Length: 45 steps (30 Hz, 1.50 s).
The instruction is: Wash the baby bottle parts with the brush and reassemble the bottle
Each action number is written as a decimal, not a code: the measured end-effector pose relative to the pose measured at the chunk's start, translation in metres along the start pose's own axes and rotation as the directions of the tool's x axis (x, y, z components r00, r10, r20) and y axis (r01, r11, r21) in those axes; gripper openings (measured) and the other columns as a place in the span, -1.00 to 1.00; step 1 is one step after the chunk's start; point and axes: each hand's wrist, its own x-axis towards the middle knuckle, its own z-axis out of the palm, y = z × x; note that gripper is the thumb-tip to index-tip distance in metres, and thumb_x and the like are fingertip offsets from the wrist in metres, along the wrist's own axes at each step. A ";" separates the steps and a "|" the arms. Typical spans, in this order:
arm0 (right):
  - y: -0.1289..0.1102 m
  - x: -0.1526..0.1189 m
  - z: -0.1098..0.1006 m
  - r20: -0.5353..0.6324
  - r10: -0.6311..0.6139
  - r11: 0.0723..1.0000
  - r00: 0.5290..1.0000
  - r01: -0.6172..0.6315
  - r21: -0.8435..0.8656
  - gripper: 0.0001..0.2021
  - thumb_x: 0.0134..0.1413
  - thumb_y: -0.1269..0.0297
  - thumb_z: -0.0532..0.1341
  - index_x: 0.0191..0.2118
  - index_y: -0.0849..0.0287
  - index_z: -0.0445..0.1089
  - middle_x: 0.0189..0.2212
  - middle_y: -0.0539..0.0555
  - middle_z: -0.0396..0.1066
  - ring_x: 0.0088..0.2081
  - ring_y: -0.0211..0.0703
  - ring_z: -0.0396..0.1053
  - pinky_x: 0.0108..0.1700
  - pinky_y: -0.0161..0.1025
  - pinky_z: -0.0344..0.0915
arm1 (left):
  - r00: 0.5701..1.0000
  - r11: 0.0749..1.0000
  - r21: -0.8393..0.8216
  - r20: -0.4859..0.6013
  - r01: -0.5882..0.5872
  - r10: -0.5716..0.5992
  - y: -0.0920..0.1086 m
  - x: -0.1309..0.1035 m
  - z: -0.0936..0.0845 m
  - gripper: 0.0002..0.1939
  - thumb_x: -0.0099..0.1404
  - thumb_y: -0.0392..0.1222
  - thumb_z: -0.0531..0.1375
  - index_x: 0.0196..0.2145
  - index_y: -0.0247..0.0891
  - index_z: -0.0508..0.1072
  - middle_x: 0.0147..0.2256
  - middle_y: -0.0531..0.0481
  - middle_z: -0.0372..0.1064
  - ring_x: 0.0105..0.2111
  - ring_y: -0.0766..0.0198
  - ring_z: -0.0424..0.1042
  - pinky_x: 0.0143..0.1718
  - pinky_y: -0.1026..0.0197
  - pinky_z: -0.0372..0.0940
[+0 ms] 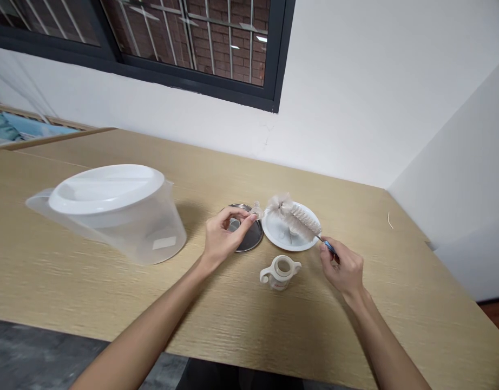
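Note:
Between the fingertips of my left hand [225, 235] is a small clear nipple-like piece [256, 210], held over the right part of a dark round metal dish [251, 238]. My right hand [342, 264] grips the blue handle of a white bristle brush [300, 221]. The brush head lies over a white plate [277, 238] and points toward the clear piece, with a small gap between them. Nearer to me, a small bottle with two cream handles [282, 271] stands upright, its round mouth open at the top.
A large translucent pitcher [152, 233] with a white lid stands on the left of the wooden table [217, 325]. A thin white strip [389, 220] lies at the right. Behind the table are a white wall and a barred window.

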 end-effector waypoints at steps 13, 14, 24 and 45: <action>-0.004 0.001 0.000 0.050 -0.005 1.000 0.999 0.005 -0.001 -0.83 0.27 0.32 0.17 -0.16 0.24 0.49 -0.53 -0.04 0.44 -0.60 -0.41 0.25 -0.47 -0.40 0.18 | 1.000 1.000 -0.003 0.016 -0.019 0.019 0.000 0.000 0.000 -0.83 0.18 -0.09 0.37 -0.36 -0.25 0.55 -0.42 0.00 0.53 -0.44 0.30 0.50 -0.35 0.25 0.39; -0.005 0.001 0.000 0.053 -0.007 1.000 0.999 0.007 0.004 -0.83 0.28 0.32 0.16 -0.15 0.24 0.49 -0.53 -0.03 0.44 -0.60 -0.41 0.26 -0.47 -0.40 0.19 | 1.000 1.000 -0.004 0.019 -0.016 0.017 0.000 0.000 0.000 -0.82 0.18 -0.09 0.37 -0.35 -0.25 0.55 -0.42 0.00 0.53 -0.44 0.30 0.50 -0.35 0.25 0.39; -0.006 -0.001 0.002 0.097 -0.021 0.999 0.995 0.018 0.029 -0.81 0.29 0.30 0.15 -0.14 0.24 0.48 -0.55 -0.05 0.41 -0.60 -0.41 0.26 -0.49 -0.41 0.19 | 0.999 0.999 0.020 0.033 -0.033 0.032 -0.002 0.000 0.000 -0.80 0.19 -0.06 0.36 -0.36 -0.24 0.53 -0.42 -0.01 0.52 -0.43 0.28 0.49 -0.35 0.24 0.40; -0.008 0.000 -0.001 0.126 0.003 1.000 0.992 -0.005 0.014 -0.79 0.30 0.29 0.14 -0.15 0.24 0.50 -0.52 -0.02 0.45 -0.61 -0.41 0.22 -0.48 -0.39 0.15 | 0.994 0.993 0.057 0.052 -0.103 0.100 0.000 0.000 -0.001 -0.82 0.21 -0.08 0.34 -0.36 -0.24 0.51 -0.43 0.00 0.52 -0.45 0.29 0.48 -0.38 0.24 0.38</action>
